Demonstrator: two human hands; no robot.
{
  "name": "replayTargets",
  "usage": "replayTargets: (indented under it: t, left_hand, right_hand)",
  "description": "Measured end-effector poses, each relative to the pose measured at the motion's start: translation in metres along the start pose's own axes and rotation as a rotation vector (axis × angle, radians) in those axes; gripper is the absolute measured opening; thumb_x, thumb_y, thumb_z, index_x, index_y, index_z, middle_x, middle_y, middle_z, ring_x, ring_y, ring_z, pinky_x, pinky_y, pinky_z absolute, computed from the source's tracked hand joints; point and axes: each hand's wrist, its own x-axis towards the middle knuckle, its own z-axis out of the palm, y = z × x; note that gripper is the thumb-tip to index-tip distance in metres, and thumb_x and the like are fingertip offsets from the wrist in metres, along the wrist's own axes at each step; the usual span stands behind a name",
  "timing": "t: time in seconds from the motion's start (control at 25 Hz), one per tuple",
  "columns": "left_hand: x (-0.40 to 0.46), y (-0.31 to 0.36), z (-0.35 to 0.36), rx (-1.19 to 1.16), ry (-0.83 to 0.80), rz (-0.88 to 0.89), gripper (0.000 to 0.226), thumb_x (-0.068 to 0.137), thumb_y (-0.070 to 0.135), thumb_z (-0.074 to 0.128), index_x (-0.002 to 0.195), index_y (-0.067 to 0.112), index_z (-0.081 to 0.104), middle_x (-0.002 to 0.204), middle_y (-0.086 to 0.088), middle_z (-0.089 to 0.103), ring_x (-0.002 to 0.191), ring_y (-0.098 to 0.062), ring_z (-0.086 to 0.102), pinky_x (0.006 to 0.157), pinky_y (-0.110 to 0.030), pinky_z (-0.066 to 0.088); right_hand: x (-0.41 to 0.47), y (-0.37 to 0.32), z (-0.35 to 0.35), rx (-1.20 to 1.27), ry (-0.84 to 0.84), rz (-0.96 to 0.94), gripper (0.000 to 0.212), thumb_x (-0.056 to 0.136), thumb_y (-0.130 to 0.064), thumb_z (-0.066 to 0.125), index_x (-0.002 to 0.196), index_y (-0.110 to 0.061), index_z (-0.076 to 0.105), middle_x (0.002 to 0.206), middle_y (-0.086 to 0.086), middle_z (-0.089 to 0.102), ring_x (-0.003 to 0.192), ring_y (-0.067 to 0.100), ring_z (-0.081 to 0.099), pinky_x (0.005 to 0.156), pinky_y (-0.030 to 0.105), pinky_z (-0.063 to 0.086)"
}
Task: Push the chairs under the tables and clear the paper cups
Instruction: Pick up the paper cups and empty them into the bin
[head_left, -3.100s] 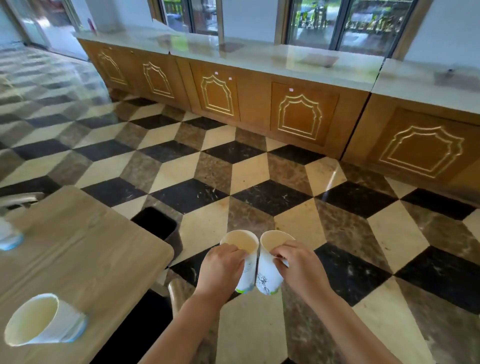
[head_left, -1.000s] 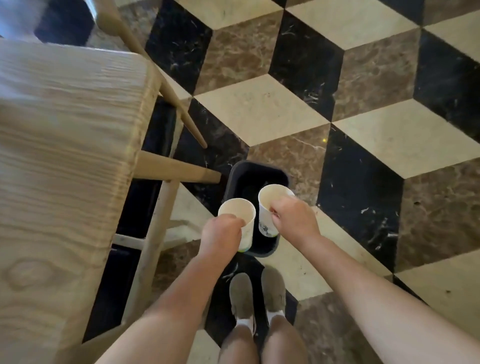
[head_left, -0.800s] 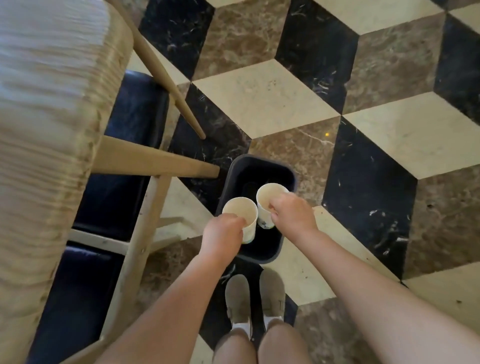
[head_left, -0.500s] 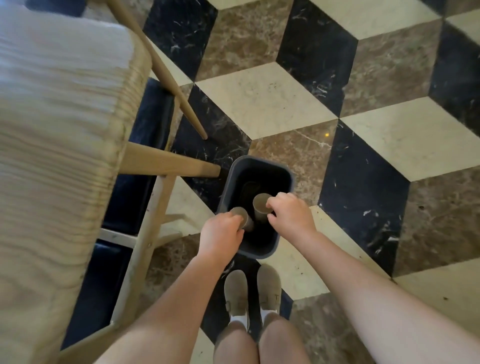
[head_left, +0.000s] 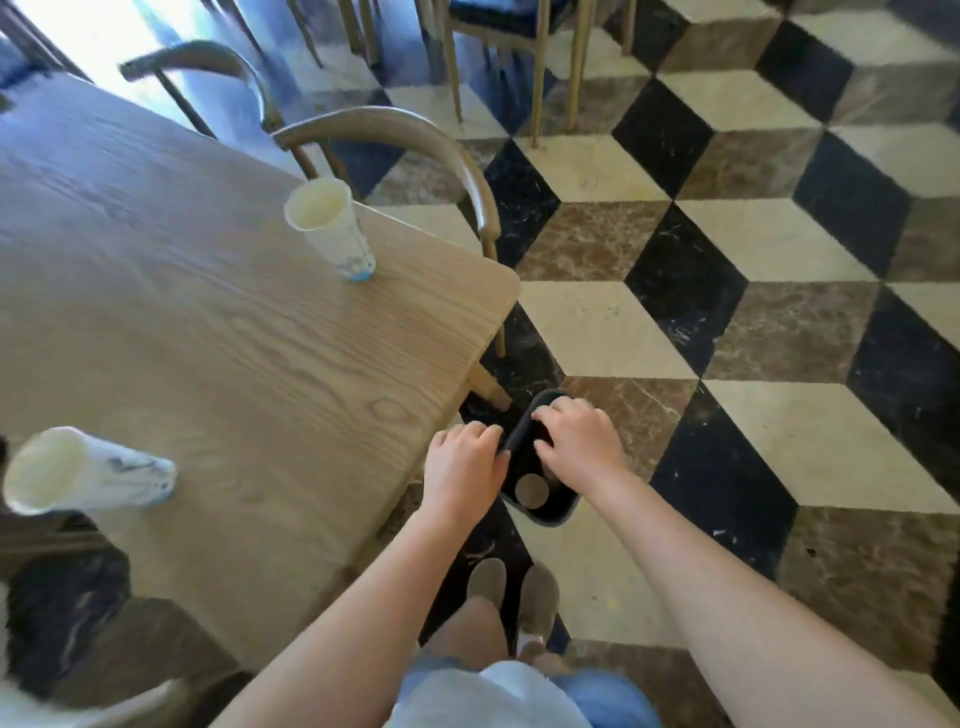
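My left hand (head_left: 465, 462) and my right hand (head_left: 576, 441) hover empty, palms down, over a small dark bin (head_left: 563, 512) on the floor by the table's corner. Inside the bin the round mouth of a dropped paper cup (head_left: 531, 491) shows; my hands hide the rest of the inside. On the wooden table (head_left: 218, 364) one paper cup (head_left: 332, 228) stands upright near the far right edge. Another paper cup (head_left: 83, 467) lies on its side at the near left edge. A wooden chair (head_left: 395, 135) is tucked at the table's far side.
A second chair (head_left: 197, 57) stands behind the first, and legs of more chairs (head_left: 519, 62) show at the top. The table leg (head_left: 488, 387) stands just left of the bin. Checkered marble floor (head_left: 753, 338) spreads to the right. My feet (head_left: 511, 592) are just behind the bin.
Both hands let go of their cups, which dropped into the bin. The hands are now empty above it, and the view has lifted to show the tabletop with two cups.
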Motion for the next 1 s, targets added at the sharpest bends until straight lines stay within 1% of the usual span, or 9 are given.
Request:
replayTargets:
  t: [0.08,0.2,0.32,0.44,0.6,0.8,0.92,1.0]
  left_hand:
    - [-0.020,-0.005,-0.023,-0.009,0.094,-0.035,0.019,0.084,0.024,0.062,0.098,0.011,0.064,0.093,-0.007,0.068,0.087,-0.027,0.062,0.075,-0.038,0.047]
    - [-0.046,-0.020,-0.051,-0.041,0.208,-0.100,0.020,0.083,0.023,0.064,0.099,0.010,0.065,0.090,-0.007,0.068,0.084,-0.026,0.063,0.074,-0.038,0.051]
    - [-0.062,-0.047,-0.073,-0.051,0.307,-0.146,0.022,0.079,0.020,0.069,0.096,0.007,0.065,0.085,-0.008,0.067,0.076,-0.026,0.063,0.068,-0.036,0.053]
    - [-0.073,-0.079,-0.090,-0.034,0.354,-0.220,0.027,0.076,0.019,0.072,0.099,0.006,0.066,0.084,-0.007,0.068,0.075,-0.026,0.063,0.068,-0.035,0.053]
    - [-0.085,-0.137,-0.110,0.003,0.380,-0.344,0.030,0.068,0.016,0.078,0.093,0.004,0.067,0.079,-0.010,0.068,0.071,-0.030,0.064,0.064,-0.038,0.054]
    - [-0.101,-0.186,-0.127,-0.014,0.445,-0.547,0.025,0.071,0.013,0.074,0.092,0.004,0.065,0.081,-0.011,0.067,0.073,-0.031,0.063,0.065,-0.040,0.053]
    - [-0.101,-0.201,-0.134,-0.028,0.492,-0.649,0.031,0.071,0.012,0.075,0.100,0.003,0.065,0.084,-0.011,0.067,0.075,-0.031,0.064,0.064,-0.040,0.053]
    - [-0.101,-0.212,-0.140,-0.029,0.518,-0.729,0.039,0.072,0.012,0.076,0.108,0.002,0.063,0.091,-0.013,0.067,0.080,-0.030,0.063,0.067,-0.039,0.054]
  right_hand:
    - [-0.003,-0.024,-0.020,0.010,0.075,-0.070,0.031,0.085,-0.026,0.059,0.114,-0.015,0.059,0.107,0.008,0.062,0.099,0.028,0.054,0.080,0.040,0.047]
    - [-0.003,-0.064,-0.043,0.007,0.168,-0.189,0.030,0.079,-0.020,0.067,0.107,-0.011,0.064,0.100,0.010,0.064,0.093,0.029,0.057,0.076,0.041,0.048]
    - [0.004,-0.099,-0.052,-0.032,0.203,-0.301,0.029,0.072,-0.016,0.074,0.099,-0.009,0.067,0.094,0.011,0.066,0.088,0.030,0.060,0.073,0.042,0.051]
    - [0.019,-0.125,-0.055,-0.050,0.203,-0.349,0.032,0.068,-0.012,0.077,0.098,-0.008,0.067,0.093,0.010,0.067,0.088,0.030,0.061,0.074,0.043,0.052]
    - [0.061,-0.163,-0.064,-0.074,0.238,-0.396,0.033,0.066,-0.010,0.080,0.096,-0.008,0.068,0.092,0.011,0.068,0.085,0.030,0.063,0.073,0.044,0.051]
    - [0.121,-0.193,-0.077,-0.063,0.262,-0.410,0.031,0.069,-0.006,0.076,0.099,-0.003,0.066,0.093,0.018,0.067,0.087,0.036,0.061,0.076,0.047,0.048]
    - [0.155,-0.210,-0.080,-0.061,0.236,-0.432,0.027,0.073,-0.006,0.072,0.099,-0.002,0.066,0.096,0.018,0.066,0.092,0.038,0.058,0.078,0.046,0.043]
    - [0.178,-0.216,-0.082,-0.059,0.230,-0.450,0.028,0.072,-0.004,0.072,0.099,0.000,0.065,0.098,0.021,0.065,0.094,0.040,0.057,0.078,0.047,0.042]
